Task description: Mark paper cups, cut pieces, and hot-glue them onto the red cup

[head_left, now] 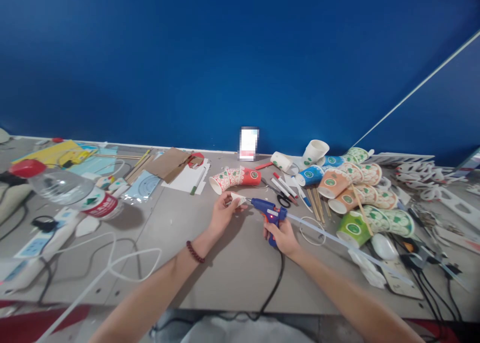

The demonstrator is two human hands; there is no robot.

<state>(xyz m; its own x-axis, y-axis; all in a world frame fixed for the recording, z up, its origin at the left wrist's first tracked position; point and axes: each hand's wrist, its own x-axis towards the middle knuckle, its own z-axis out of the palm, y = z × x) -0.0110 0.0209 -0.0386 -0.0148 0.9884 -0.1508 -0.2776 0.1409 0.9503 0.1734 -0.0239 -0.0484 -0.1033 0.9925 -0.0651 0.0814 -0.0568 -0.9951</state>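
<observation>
My right hand [282, 235] is wrapped round the handle of a blue hot glue gun [265, 207], whose small red light is lit. A long pale glue stick [323, 231] sticks out of the gun's back, and a black cord hangs from its handle. My left hand [225, 212] pinches a small white piece of paper or card [238, 198]; its exact shape is partly hidden by the fingers. The gun's nozzle points left and lies at or very near this piece. Just beyond lie joined red-and-white patterned paper cups [234, 177] on their side.
At right lie several joined paper cups [354, 229], wooden sticks [317, 203], markers [287, 185] and black scissors [283, 199]. At left are a plastic bottle [80, 190], a power strip [48, 250], cardboard [167, 164] and white paper [185, 178]. A bright screen [248, 143] leans on the blue wall.
</observation>
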